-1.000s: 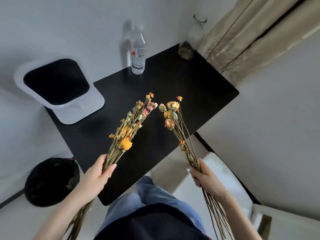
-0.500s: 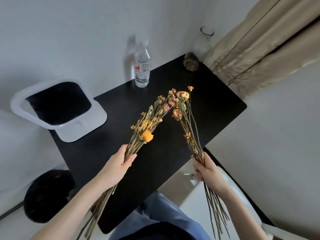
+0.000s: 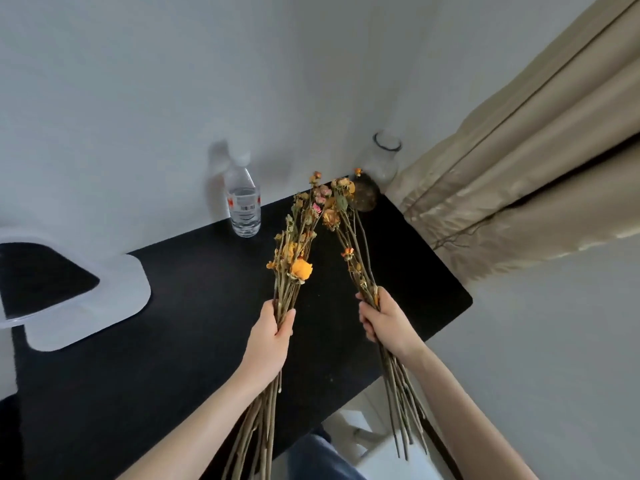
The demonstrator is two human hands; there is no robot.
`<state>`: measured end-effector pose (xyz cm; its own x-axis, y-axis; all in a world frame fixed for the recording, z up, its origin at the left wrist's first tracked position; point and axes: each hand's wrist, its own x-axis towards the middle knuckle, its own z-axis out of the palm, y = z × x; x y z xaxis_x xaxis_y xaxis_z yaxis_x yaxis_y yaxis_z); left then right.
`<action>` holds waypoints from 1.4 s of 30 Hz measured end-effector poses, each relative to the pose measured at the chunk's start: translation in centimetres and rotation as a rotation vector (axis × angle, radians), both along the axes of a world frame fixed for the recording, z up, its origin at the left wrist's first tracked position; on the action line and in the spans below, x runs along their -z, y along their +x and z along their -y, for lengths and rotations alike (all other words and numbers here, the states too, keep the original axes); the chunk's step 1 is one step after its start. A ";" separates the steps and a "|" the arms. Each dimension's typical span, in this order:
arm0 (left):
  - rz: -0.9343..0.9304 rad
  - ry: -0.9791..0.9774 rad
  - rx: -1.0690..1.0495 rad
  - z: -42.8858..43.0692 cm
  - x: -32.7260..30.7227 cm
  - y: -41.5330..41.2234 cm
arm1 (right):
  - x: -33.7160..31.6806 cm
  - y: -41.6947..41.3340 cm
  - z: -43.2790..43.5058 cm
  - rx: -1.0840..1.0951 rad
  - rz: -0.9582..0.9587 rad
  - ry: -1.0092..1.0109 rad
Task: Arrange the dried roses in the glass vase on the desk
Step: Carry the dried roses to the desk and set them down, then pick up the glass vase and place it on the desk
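My left hand (image 3: pixel 272 336) grips one bunch of dried roses (image 3: pixel 294 252) by its stems, with yellow and orange heads pointing up and away. A second bunch of dried roses (image 3: pixel 346 230) is gripped by my right hand (image 3: pixel 382 320), its heads leaning left until they meet the tips of the first bunch. Both bunches hang over the black desk (image 3: pixel 180 317). The clear glass vase (image 3: pixel 382 161) stands empty at the desk's far right corner, just beyond the flower heads.
A plastic water bottle (image 3: pixel 243 206) stands at the desk's back edge by the wall. A white-framed stand with a dark panel (image 3: pixel 86 299) sits at the left. Beige curtains (image 3: pixel 519 168) hang right of the vase. A white chair (image 3: pixel 374 455) is below the desk's near edge.
Both hands have moved forward over the desk and closer together, carrying the bunches toward the vase corner. The flower heads now touch.
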<state>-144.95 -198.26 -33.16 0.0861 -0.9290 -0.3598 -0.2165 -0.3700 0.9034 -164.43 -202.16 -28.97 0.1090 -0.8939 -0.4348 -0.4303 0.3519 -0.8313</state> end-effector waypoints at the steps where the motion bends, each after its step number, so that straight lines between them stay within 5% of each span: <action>1: -0.036 0.009 -0.044 0.7 0.2 -1.2 | 0.0 -0.5 1.4 -0.027 -0.004 0.011; 16: -0.367 0.074 -0.486 13.3 3.9 -15.5 | 4.5 -4.7 15.3 -0.269 -0.133 0.086; 23: -0.267 0.196 -0.357 15.6 5.7 -17.3 | 7.3 -5.9 16.7 -0.338 -0.166 0.128; 29: 0.087 0.195 -0.237 15.9 7.3 -17.0 | 8.7 -6.5 16.8 -0.391 -0.297 0.111; 42: -0.023 0.143 -0.154 11.6 7.3 -12.1 | 9.1 -8.4 15.7 -0.335 -0.347 0.064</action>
